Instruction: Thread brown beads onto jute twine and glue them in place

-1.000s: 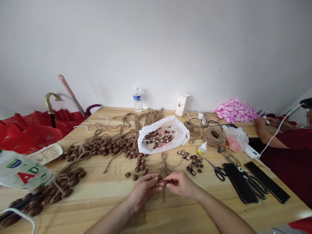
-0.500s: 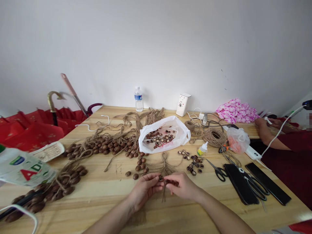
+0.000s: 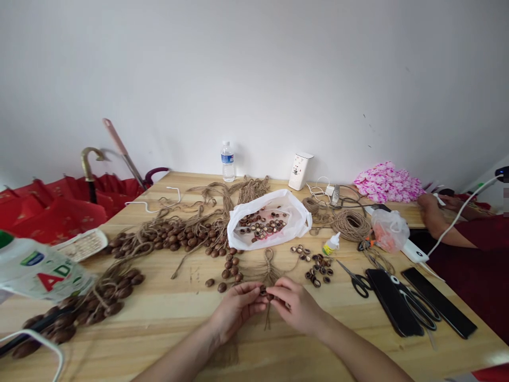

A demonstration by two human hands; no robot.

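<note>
My left hand (image 3: 238, 309) pinches a brown nut shell half (image 3: 263, 290) between thumb and fingertips. From the other side my right hand (image 3: 297, 306) has its fingers closed at the same spot, by the shell and a second dark piece whose form is partly hidden. Just beyond my fingers lies a knotted twine bundle (image 3: 269, 271) with a loop at its top and strands fanned out; some strand ends show below my hands. Loose round nuts (image 3: 226, 274) lie to the left, and open shell halves (image 3: 317, 269) to the right.
A white plastic bag (image 3: 270, 244) holding shell halves stands beyond the twine. Nuts strung on twine (image 3: 170, 236) spread leftward. To the right are a glue bottle (image 3: 331, 244), scissors (image 3: 360, 284), a twine coil (image 3: 350, 224) and a phone (image 3: 392, 302). Another person's hand (image 3: 431, 209) is at the far right.
My right fingers have shifted slightly and lifted at the shell; the dark pieces beneath them show less now. My left hand keeps its pinch. The view has moved a little.
</note>
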